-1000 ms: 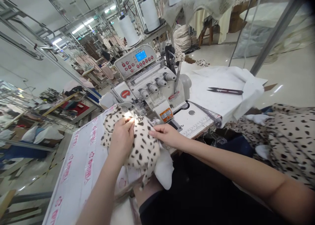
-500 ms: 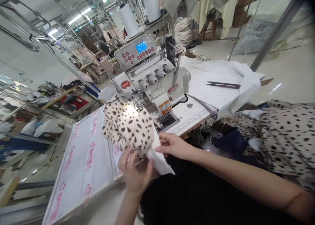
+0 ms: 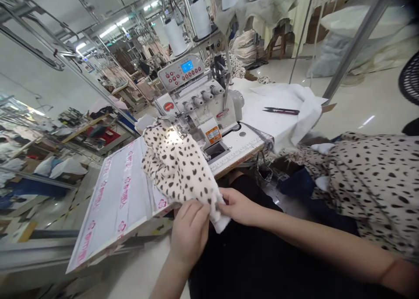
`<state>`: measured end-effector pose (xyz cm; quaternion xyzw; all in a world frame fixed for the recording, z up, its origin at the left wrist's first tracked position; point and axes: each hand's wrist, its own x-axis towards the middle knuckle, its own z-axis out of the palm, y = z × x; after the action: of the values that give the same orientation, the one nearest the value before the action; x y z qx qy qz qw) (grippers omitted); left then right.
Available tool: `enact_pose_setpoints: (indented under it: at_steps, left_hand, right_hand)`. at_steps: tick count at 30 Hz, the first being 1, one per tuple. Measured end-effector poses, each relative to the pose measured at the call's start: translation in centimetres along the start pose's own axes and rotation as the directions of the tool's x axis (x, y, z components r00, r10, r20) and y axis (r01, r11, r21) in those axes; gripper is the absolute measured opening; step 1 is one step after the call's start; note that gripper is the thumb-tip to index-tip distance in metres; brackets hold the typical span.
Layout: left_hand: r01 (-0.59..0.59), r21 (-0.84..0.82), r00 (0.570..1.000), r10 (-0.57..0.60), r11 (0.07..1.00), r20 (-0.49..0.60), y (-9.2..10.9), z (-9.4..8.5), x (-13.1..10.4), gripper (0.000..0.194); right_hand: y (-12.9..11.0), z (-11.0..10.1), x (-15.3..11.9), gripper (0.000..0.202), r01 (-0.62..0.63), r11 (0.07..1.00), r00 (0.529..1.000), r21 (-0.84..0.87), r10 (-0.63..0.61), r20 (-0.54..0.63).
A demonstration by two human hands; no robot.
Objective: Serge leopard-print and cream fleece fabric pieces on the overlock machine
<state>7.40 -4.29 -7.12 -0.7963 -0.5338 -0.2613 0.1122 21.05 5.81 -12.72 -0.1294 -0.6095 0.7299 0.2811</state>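
Observation:
A cream fabric piece with dark spots [image 3: 183,163] runs from under the presser foot of an overlock sewing machine [image 3: 199,102] down to the table's front edge. My left hand [image 3: 190,229] is closed on the fabric's lower edge, its fingertips curled over the spotted side. At the white right-hand edge, my right hand [image 3: 237,206] pinches the same fabric between thumb and fingers. The cloth is stretched fairly flat between the machine and my hands. The machine's lamp lights the fabric near the needle. The needle itself is too small to make out.
Black thread snips [image 3: 280,111] lie on white cloth [image 3: 252,98] right of the machine. A heap of spotted fabric [image 3: 376,181] is at the right. The table's left part [image 3: 114,190] has pink-printed covering. Thread cones [image 3: 175,37] stand behind the machine.
My left hand has gone from spread fingers to a closed grip on the fabric. The white underside flap has been turned, and the spotted cloth now extends straighter toward me.

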Motion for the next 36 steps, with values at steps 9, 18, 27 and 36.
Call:
enact_pose_setpoints:
  at_steps: [9,18,27,36]
  left_hand:
    - [0.086,-0.008,0.977,-0.086,0.996,-0.194,1.4,2.9,-0.2,0.033]
    - [0.044,-0.124,0.979,-0.068,0.991,-0.194,2.1,2.7,-0.2,0.035]
    - [0.0,-0.149,0.987,-0.024,0.989,-0.157,1.7,3.2,-0.2,0.035]
    - [0.079,-0.169,0.988,-0.1,0.982,-0.118,2.0,3.2,-0.2,0.035]
  right_hand:
    - [-0.8,0.6,-3.5,0.031,-0.065,0.987,0.992,0.148,0.081,-0.1]
    - [-1.5,1.2,-4.7,0.033,-0.132,0.99,0.984,0.056,0.137,-0.113]
    - [-1.2,0.3,-4.6,0.026,-0.141,0.99,0.987,-0.024,0.139,-0.077]
    - [-0.9,-0.5,-4.1,0.026,-0.171,0.985,0.983,-0.034,0.168,-0.08]
